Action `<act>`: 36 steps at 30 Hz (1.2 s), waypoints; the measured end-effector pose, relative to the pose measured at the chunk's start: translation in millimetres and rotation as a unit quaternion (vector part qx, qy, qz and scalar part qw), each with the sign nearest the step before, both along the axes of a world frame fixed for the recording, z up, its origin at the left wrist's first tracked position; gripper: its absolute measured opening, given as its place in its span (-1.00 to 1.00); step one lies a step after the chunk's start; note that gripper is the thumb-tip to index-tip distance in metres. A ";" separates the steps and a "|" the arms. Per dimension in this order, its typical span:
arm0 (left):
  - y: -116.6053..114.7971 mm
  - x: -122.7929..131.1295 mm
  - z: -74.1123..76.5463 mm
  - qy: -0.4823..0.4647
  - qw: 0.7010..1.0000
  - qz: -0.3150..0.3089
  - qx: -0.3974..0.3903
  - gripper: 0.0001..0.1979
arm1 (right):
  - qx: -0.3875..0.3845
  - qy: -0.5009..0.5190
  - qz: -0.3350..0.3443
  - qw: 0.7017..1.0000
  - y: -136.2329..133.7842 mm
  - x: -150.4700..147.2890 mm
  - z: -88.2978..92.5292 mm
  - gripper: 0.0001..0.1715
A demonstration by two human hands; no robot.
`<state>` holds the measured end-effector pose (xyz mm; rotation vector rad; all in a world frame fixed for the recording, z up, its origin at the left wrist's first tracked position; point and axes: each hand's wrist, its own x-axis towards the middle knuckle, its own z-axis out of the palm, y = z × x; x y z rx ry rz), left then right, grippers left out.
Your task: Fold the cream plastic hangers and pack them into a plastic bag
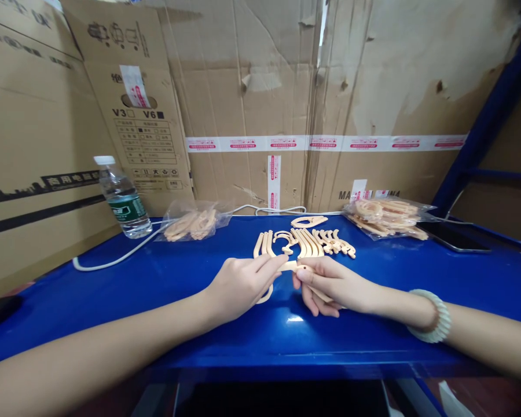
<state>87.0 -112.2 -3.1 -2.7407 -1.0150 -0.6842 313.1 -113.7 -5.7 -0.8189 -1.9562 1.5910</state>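
Note:
Both hands meet above the blue table, fingers closed on beige plastic pieces that look like folding clothes hanger parts. My left hand (238,286) pinches one end of a hanger arm (289,266). Opposite it, my right hand (336,284) grips a hanger piece with a small dark hole (303,268); the two pieces touch or overlap, and the fingers hide how they join. A curved beige part (265,295) shows below my left fingers. Just behind the hands lie rows of loose hanger arms (307,243), several small hooks (336,242) and a folded hanger (309,221).
Clear bags of beige parts lie at left (193,223) and right (386,217). A water bottle (125,205) stands at the left, beside a white cable (108,263). A phone (454,237) rests far right. Cardboard (252,104) walls the back of the blue table (134,324).

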 end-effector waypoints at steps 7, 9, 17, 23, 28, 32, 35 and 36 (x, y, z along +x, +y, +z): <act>-2.9 3.7 3.4 0.075 0.993 -0.015 0.089 -0.62 | -0.011 -0.040 0.000 0.999 -6.0 -1.0 4.0 -0.50; -3.5 5.0 4.6 0.082 0.991 -0.020 0.107 -0.60 | -0.002 -0.052 -0.010 0.999 -7.7 -1.2 4.5 -0.51; -5.3 6.8 7.0 0.115 0.981 -0.009 0.158 -0.58 | 0.096 -0.083 -0.062 0.990 -11.4 -3.3 0.9 -0.58; -8.0 6.7 8.1 0.132 0.971 -0.009 0.201 -0.55 | 0.236 -0.114 -0.091 0.961 -16.3 -4.3 4.9 -0.52; -10.3 7.0 8.7 0.129 0.973 0.003 0.193 -0.53 | 0.311 -0.122 -0.094 0.938 -17.5 -3.2 6.8 -0.47; -10.8 6.3 8.7 0.117 0.964 -0.012 0.240 -0.55 | 0.364 -0.133 -0.108 0.915 -18.0 -3.1 6.1 -0.51; -12.6 6.7 10.5 0.104 0.955 -0.021 0.277 -0.56 | 0.414 -0.137 -0.124 0.891 -18.9 -3.1 5.4 -0.54; -13.3 7.0 11.2 0.099 0.951 -0.024 0.290 -0.57 | 0.425 -0.138 -0.128 0.886 -19.2 -2.9 4.9 -0.55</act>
